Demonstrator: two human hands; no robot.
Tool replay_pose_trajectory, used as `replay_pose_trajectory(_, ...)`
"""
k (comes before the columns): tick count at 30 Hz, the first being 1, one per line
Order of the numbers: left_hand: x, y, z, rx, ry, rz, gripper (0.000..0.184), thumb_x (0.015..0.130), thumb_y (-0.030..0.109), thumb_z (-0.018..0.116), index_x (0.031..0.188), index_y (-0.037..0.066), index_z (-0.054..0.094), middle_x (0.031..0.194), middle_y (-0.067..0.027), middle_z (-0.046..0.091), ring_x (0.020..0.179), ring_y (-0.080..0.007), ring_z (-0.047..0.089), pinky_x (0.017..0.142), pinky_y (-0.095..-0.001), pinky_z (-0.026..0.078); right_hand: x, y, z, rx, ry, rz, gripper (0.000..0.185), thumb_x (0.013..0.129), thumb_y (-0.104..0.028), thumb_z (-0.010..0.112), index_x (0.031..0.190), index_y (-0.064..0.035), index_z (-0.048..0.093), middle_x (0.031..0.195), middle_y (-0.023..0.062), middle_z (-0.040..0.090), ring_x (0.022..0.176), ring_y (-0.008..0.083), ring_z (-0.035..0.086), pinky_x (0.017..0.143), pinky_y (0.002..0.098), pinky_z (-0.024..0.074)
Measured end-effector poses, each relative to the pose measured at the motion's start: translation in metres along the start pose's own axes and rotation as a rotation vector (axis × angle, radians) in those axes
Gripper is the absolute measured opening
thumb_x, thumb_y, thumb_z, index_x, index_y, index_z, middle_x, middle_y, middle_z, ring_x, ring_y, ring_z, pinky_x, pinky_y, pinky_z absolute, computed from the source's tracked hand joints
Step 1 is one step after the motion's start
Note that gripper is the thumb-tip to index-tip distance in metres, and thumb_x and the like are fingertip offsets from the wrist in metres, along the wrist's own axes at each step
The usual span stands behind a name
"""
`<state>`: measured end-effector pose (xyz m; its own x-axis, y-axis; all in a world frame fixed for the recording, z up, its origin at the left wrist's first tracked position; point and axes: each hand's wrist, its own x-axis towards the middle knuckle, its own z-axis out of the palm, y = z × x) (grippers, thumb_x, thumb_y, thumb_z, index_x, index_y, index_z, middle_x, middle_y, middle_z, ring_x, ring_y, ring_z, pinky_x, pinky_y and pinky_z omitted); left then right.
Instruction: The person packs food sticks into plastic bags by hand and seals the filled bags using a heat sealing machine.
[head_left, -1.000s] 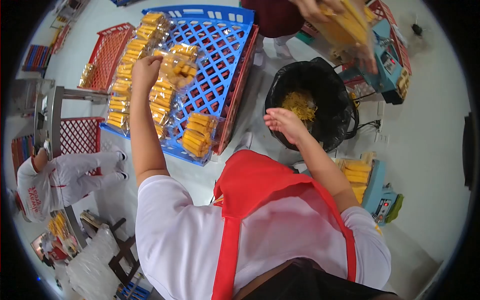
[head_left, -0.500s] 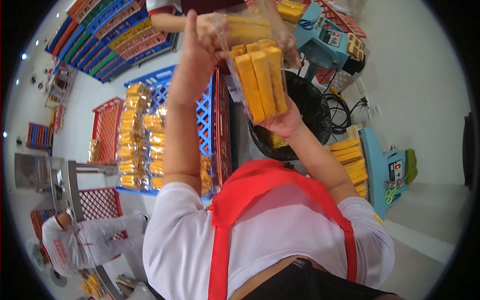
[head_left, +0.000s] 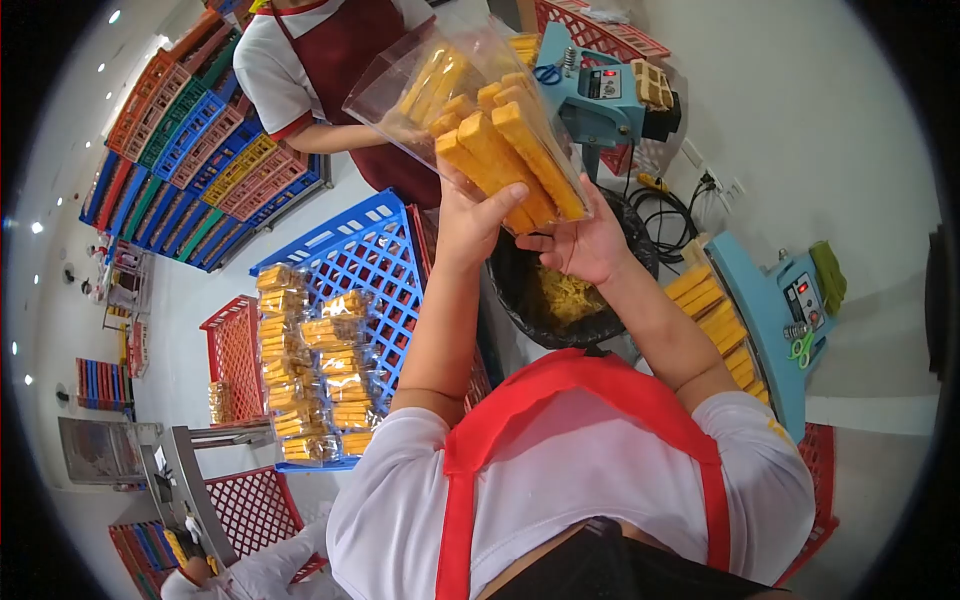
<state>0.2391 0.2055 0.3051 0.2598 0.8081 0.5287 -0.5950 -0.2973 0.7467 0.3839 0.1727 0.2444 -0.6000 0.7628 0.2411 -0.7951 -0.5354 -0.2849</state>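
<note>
Sticks [head_left: 490, 165] fill a bag [head_left: 548, 165] clamped in the left hand [head_left: 472, 218]; the right hand [head_left: 590, 240], half-open, cups its end.

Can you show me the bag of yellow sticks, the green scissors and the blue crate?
Bag of yellow sticks [head_left: 500, 150], head view: its middle.
Green scissors [head_left: 803, 346], head view: the handles.
Blue crate [head_left: 372, 262], head view: latticed bottom.

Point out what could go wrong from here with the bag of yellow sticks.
The bag is close to the bin; if the left hand's grip slips, it might fall among the scraps. The co-worker's arm is close by too; a bump could jostle the sticks.
</note>
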Motion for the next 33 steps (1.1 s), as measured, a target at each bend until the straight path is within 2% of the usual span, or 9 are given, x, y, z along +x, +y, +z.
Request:
replay_pose_trajectory(3, 0.001, -0.007, -0.003, -0.123, -0.055, -0.132, 0.08, 0.065, 0.006, 0.068, 0.127, 0.007, 0.019, 0.12, -0.0092, 0.038, 0.111, -0.0217, 0.039, 0.093, -0.0347, 0.032, -0.003, -0.011, 0.003, -0.026, -0.023, 0.003, 0.057, 0.083, -0.048, 0.036, 0.12, -0.0051, 0.038, 0.111, 0.0172, 0.049, 0.096, 0.0329, 0.052, 0.072, 0.0372, 0.0489)
replay_pose_trajectory(6, 0.01, -0.01, 0.0, 0.017, -0.053, -0.058, 0.081, 0.067, 0.011, 0.067, 0.129, 0.006, 0.017, 0.123, -0.0092, 0.036, 0.113, -0.0213, 0.037, 0.095, -0.0341, 0.028, -0.006, -0.018, 0.009, -0.26, 0.115, -0.139, 0.05, 0.084, -0.041, 0.04, 0.119, -0.006, 0.038, 0.112, 0.0135, 0.049, 0.097, 0.0285, 0.052, 0.075, 0.0355, 0.0476)
replay_pose_trajectory(9, 0.012, -0.016, -0.001, -0.247, -0.087, -0.049, 0.082, 0.068, 0.012, 0.066, 0.13, 0.005, 0.013, 0.124, -0.0088, 0.034, 0.114, -0.0212, 0.035, 0.096, -0.0338, 0.026, -0.002, -0.019, 0.021, -0.378, 0.256, -0.367, 0.043, 0.084, -0.031, 0.044, 0.119, -0.0071, 0.036, 0.111, 0.0082, 0.05, 0.098, 0.0218, 0.052, 0.077, 0.0334, 0.0452)
replay_pose_trajectory(12, 0.008, -0.011, 0.001, -0.1, -0.031, -0.224, 0.087, 0.068, 0.007, 0.063, 0.132, 0.006, 0.005, 0.121, -0.0086, 0.036, 0.112, -0.0206, 0.037, 0.095, -0.0342, 0.028, -0.003, -0.022, 0.02, -0.504, 0.31, -0.425, 0.04, 0.084, -0.023, 0.046, 0.12, -0.0083, 0.035, 0.108, 0.0043, 0.049, 0.098, 0.0166, 0.051, 0.079, 0.033, 0.043)
replay_pose_trajectory(15, 0.012, -0.013, 0.007, -0.042, 0.056, -0.155, 0.09, 0.067, 0.002, 0.06, 0.132, 0.008, -0.002, 0.116, -0.0086, 0.038, 0.108, -0.02, 0.039, 0.093, -0.034, 0.03, -0.001, -0.02, 0.017, -0.472, 0.326, -0.452, 0.038, 0.085, -0.022, 0.045, 0.119, -0.0088, 0.035, 0.106, 0.0032, 0.05, 0.097, 0.0157, 0.051, 0.077, 0.0334, 0.0434)
replay_pose_trajectory(22, 0.006, -0.015, 0.005, -0.041, 0.027, -0.141, 0.09, 0.066, -0.001, 0.059, 0.132, 0.009, -0.003, 0.114, -0.0087, 0.04, 0.105, -0.0199, 0.042, 0.091, -0.0336, 0.032, -0.01, -0.018, 0.0, -0.394, 0.28, -0.277, 0.052, 0.086, -0.042, 0.032, 0.124, -0.0071, 0.032, 0.114, 0.0072, 0.048, 0.1, 0.0191, 0.051, 0.078, 0.0319, 0.0453)
replay_pose_trajectory(24, 0.005, -0.011, 0.005, -0.049, -0.019, -0.186, 0.09, 0.066, -0.002, 0.059, 0.132, 0.008, -0.002, 0.115, -0.0084, 0.04, 0.106, -0.0193, 0.041, 0.091, -0.0333, 0.033, -0.011, -0.017, 0.004, -0.228, 0.137, -0.085, 0.054, 0.086, -0.046, 0.028, 0.123, -0.0067, 0.034, 0.115, 0.0097, 0.048, 0.096, 0.0219, 0.053, 0.074, 0.0344, 0.0474)
replay_pose_trajectory(31, 0.004, -0.019, -0.01, 0.012, -0.099, -0.224, 0.073, 0.072, 0.011, 0.063, 0.129, 0.007, 0.018, 0.119, -0.0074, 0.04, 0.109, -0.0197, 0.04, 0.091, -0.0334, 0.033, -0.007, -0.017, 0.009, -0.282, 0.19, -0.196, 0.052, 0.086, -0.044, 0.03, 0.123, -0.0071, 0.034, 0.115, 0.0107, 0.047, 0.098, 0.0246, 0.052, 0.075, 0.0382, 0.0466)
replay_pose_trajectory(33, -0.001, -0.022, -0.005, -0.366, 0.04, -0.243, 0.065, 0.073, 0.024, 0.065, 0.125, 0.007, 0.029, 0.12, -0.0064, 0.042, 0.111, -0.0212, 0.04, 0.093, -0.0357, 0.032, -0.004, -0.009, 0.022, -0.562, 0.32, -0.392, 0.053, 0.086, -0.046, 0.033, 0.122, -0.0082, 0.035, 0.116, 0.0109, 0.047, 0.102, 0.0237, 0.049, 0.079, 0.0379, 0.0441)
